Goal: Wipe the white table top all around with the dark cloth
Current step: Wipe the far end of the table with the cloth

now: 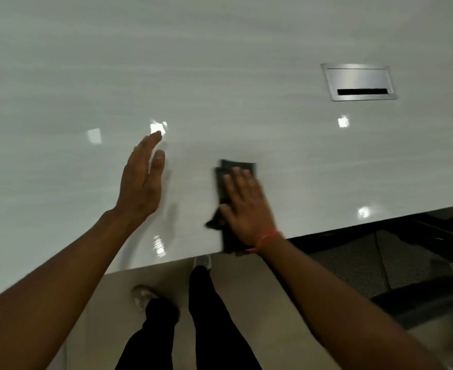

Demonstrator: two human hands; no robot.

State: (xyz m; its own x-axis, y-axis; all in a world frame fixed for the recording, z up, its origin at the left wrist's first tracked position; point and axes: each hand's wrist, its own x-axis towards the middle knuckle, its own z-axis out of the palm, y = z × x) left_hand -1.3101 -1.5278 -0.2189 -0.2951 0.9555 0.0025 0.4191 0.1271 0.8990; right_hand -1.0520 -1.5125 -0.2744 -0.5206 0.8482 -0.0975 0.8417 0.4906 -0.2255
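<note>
Most of my view is the white table top (220, 76), glossy, with small bright light reflections scattered across it. Beyond its near edge I see the pale floor (260, 303) and, to the right, a black mesh office chair (396, 263) tucked close against the table. My two legs in dark trousers (206, 316) stand below me, a pale shoe showing at the end of each.

My left hand (142, 182) is open, fingers straight and together, turned on edge above the table; I cannot tell whether it touches the surface. My right hand (246, 206) lies flat and spread, palm down, pressing the dark cloth (226, 180) against the table near the front edge. That cloth is folded into a long strip, sticking out past my fingertips and reaching back to the table's rim under my wrist.

Farther off on the right, a silver cable hatch (357, 81) with a black slot sits flush in the top. A thin red string (266, 239) circles my right wrist.
</note>
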